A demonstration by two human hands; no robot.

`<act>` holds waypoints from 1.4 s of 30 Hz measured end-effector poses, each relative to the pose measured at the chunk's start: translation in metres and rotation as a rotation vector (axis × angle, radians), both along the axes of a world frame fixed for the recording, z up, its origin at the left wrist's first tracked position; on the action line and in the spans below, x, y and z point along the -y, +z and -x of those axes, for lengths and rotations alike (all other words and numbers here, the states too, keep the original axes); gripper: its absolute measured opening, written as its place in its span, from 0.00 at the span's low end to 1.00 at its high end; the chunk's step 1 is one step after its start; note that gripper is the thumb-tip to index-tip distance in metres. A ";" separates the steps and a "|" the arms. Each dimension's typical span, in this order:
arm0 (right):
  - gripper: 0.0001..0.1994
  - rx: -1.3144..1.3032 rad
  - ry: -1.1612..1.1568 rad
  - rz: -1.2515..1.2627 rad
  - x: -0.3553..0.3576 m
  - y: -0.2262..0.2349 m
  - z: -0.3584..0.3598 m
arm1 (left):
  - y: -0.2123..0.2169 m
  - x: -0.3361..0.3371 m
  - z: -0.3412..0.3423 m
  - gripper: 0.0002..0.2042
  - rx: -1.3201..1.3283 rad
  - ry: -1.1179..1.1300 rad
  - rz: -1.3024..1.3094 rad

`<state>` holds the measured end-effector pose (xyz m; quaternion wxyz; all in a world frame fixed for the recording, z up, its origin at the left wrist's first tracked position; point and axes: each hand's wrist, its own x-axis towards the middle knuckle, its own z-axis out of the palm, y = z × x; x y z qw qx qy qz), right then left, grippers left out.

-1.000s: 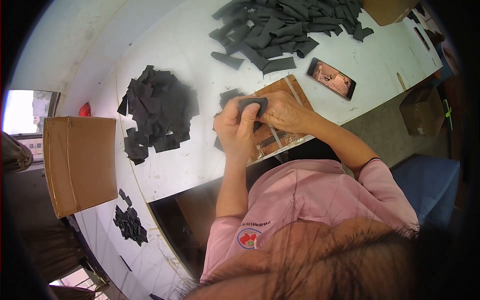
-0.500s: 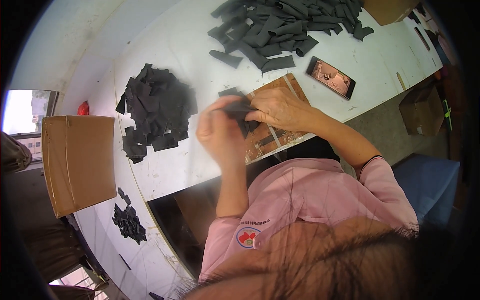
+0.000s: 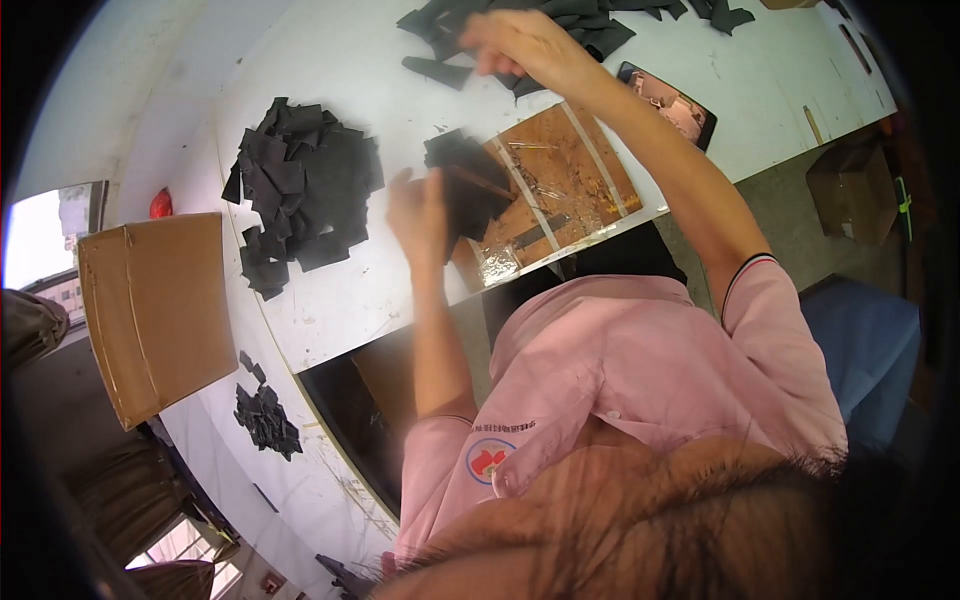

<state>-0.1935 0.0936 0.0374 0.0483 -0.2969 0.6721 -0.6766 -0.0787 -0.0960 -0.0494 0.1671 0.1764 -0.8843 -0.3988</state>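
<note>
My left hand [image 3: 416, 222], blurred, is beside the left edge of some dark fabric pieces [image 3: 470, 205], thumb and fingers apart and nothing seen in them. Those pieces lie partly on a brown board [image 3: 570, 165] crossed by strips of clear tape. Across the fabric lies a thin brown stick-like thing [image 3: 482, 181]. My right hand [image 3: 528, 48] is stretched out over the near edge of a heap of dark grey fabric strips [image 3: 603, 38]. Its fingers are spread and slightly bent, with no piece visible in them.
Left of the board a pile of black fabric pieces [image 3: 310, 185] lies on the white table [image 3: 350, 310]. A smaller black pile [image 3: 266, 420] is at lower left, near a cardboard box [image 3: 160, 315]. A phone [image 3: 668, 105] lies beneath my right forearm; another box [image 3: 852, 195] stands beyond the table edge.
My right hand has left the fabric at the board and moved up to the heap. My left hand has come down off the piece it handled. The view has shifted slightly.
</note>
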 end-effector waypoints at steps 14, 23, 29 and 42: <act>0.20 0.407 0.075 -0.227 -0.015 -0.068 -0.134 | 0.002 0.009 -0.021 0.05 -0.215 0.249 -0.760; 0.18 0.750 0.150 0.224 0.021 -0.075 -0.157 | 0.015 -0.056 -0.083 0.09 -0.166 0.144 -1.636; 0.09 0.549 -0.190 0.166 0.014 -0.063 -0.162 | 0.006 -0.080 -0.102 0.06 -0.064 0.079 -1.610; 0.09 -0.260 -0.345 -0.329 -0.006 -0.076 -0.155 | 0.055 -0.091 -0.111 0.09 -0.015 -0.098 -0.857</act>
